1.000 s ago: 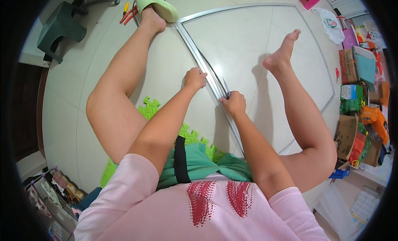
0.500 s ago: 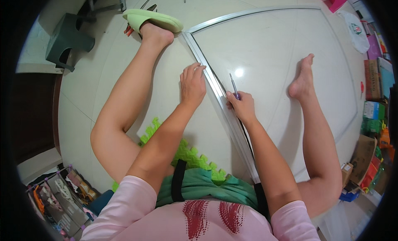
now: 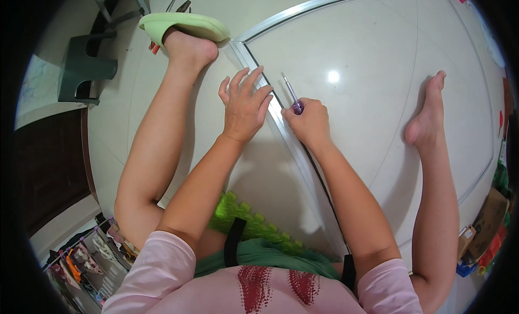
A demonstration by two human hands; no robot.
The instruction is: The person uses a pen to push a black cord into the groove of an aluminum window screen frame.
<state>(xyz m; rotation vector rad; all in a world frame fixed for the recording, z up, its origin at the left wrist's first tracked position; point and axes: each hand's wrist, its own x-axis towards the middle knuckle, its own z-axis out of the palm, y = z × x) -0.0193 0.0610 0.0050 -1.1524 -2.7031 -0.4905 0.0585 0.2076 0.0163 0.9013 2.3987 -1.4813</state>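
Note:
An aluminium frame (image 3: 289, 131) lies on the floor between my legs, one long side running from near my lap to a far corner. A thin black strip (image 3: 320, 174) follows the inner edge of that side. My right hand (image 3: 309, 121) is closed around the purple handle of a screwdriver (image 3: 290, 89), just right of the rail, with the metal shaft pointing up and away. My left hand (image 3: 243, 107) has its fingers spread, with the fingertips over or touching the rail; it holds nothing.
A light green slipper (image 3: 186, 28) is on my left foot, with tools partly hidden behind it. A dark green stool (image 3: 85, 65) stands at the left. Green foam matting (image 3: 243, 216) lies near my lap. Boxes and bags (image 3: 489, 219) line the right edge.
My left hand has opened its fingers wider. My right hand has shifted slightly up and left along the rail with the screwdriver. The view has moved.

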